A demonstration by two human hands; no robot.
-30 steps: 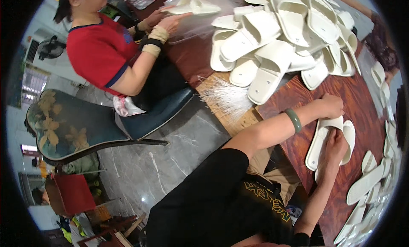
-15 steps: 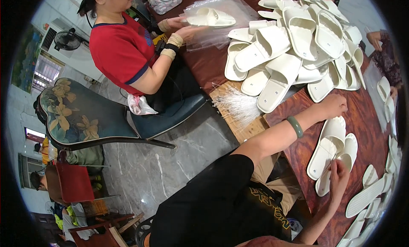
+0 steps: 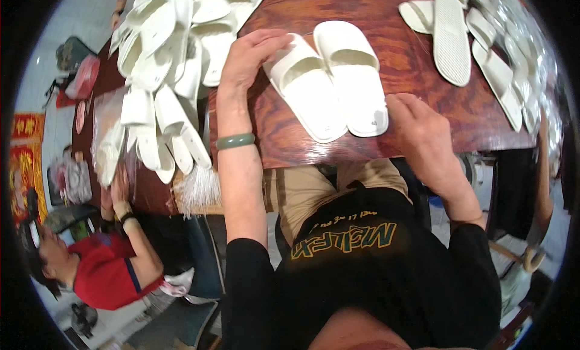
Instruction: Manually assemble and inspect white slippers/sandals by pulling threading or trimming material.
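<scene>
Two white open-toed slippers lie side by side on the table in front of me, soles down and straps up: a left one [image 3: 308, 93] and a right one [image 3: 353, 69]. My left hand [image 3: 257, 57], below a green bangle [image 3: 235, 141], has its fingers bent over the far outer edge of the left slipper, beside the strap. At the outer edge of the right slipper, near its heel end, my right hand [image 3: 420, 129] is closed, fingertips against the rim. Its thumb is mostly hidden.
A heap of white slippers [image 3: 160, 42] covers the table's left side; more lie at right, one sole-up [image 3: 452, 45]. A bundle of thin white strands [image 3: 202, 190] hangs at the table edge [image 3: 284, 163]. At left, a co-worker in red [image 3: 109, 265] handles a slipper [image 3: 110, 150] over clear plastic.
The view has swung round, so the table now lies straight ahead and the co-worker lower left. My right hand has shifted from between the slippers to the right one's outer edge.
</scene>
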